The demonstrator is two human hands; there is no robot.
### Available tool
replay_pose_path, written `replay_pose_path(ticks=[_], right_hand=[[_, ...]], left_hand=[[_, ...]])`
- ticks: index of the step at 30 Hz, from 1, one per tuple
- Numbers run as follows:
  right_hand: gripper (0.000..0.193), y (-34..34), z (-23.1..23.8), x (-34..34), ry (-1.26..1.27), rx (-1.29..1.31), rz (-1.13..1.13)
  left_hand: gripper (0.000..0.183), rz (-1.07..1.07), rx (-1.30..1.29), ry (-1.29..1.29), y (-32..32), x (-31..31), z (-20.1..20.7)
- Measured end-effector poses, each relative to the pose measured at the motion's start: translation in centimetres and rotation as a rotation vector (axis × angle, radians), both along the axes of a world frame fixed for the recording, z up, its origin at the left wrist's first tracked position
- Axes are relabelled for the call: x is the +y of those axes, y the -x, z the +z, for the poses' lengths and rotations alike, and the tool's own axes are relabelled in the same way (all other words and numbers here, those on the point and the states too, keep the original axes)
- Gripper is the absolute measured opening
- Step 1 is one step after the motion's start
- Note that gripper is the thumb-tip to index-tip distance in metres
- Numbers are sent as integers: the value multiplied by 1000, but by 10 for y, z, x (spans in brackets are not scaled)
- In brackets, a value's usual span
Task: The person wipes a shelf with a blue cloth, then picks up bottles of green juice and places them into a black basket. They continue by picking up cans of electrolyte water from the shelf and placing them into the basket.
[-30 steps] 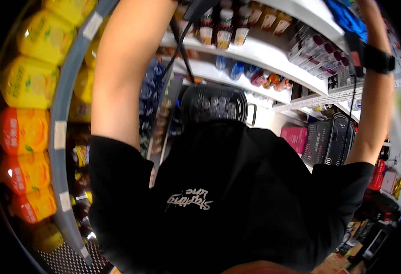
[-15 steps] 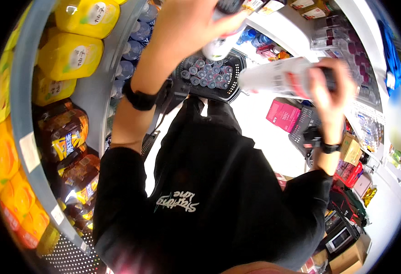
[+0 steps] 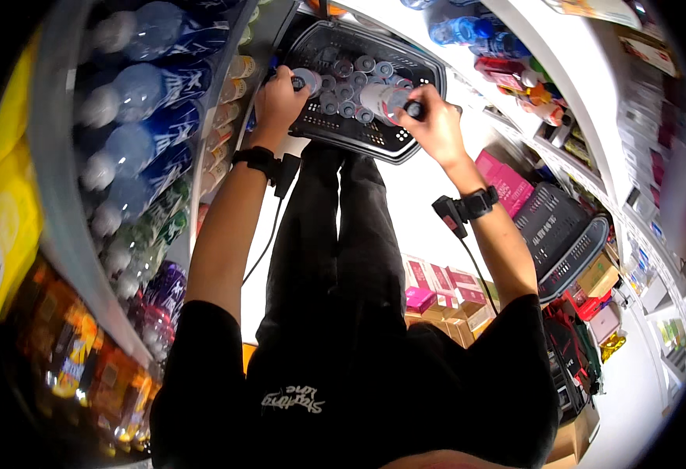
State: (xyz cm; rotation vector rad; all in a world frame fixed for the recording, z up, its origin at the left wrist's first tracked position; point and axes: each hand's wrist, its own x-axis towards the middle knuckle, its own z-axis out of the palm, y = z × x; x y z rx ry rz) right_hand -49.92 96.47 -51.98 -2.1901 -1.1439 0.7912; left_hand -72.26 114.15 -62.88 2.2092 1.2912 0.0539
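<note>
A black plastic basket [image 3: 413, 61] stands ahead of my feet with several dark-capped bottles [image 3: 345, 90] upright inside, grouped toward the middle. My left hand [image 3: 279, 105] closes round the capped end of a clear bottle [image 3: 309, 78] at the basket's left side. At the right side, my right hand [image 3: 438, 125] grips a white-labelled bottle [image 3: 379, 99] near its black cap, tilted with its base toward the grouped bottles. I cannot tell whether either held bottle touches the basket floor.
On the left, shelves carry blue-labelled water bottles [image 3: 143, 98] and yellow packs [image 3: 7, 223]. To the right are pink boxes [image 3: 503, 184], a second black basket [image 3: 550, 230] and cartons [image 3: 444, 289] on the floor. White shelves [image 3: 593, 102] curve along the right.
Both hands have come down from shelf height to the basket, each still with a bottle. My view has tilted, so the basket looks larger and the left shelf shows water bottles.
</note>
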Motion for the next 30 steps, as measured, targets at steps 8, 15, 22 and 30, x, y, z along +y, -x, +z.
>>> replay_pose_path(ticks=[8,15,22,30], right_hand=[[36,26,-191,50,-111,65,50],[35,44,-325,69,-35,137,231],[36,47,-400,78,-42,134,343],[28,48,-345,51,-77,400,278]], left_hand=[[43,-69,257,99,3,-2,-112],[52,-124,267,24,-10,-8,-200],[44,-129,390,143,-8,-8,-268],[34,-92,228,275,-25,2,-244]])
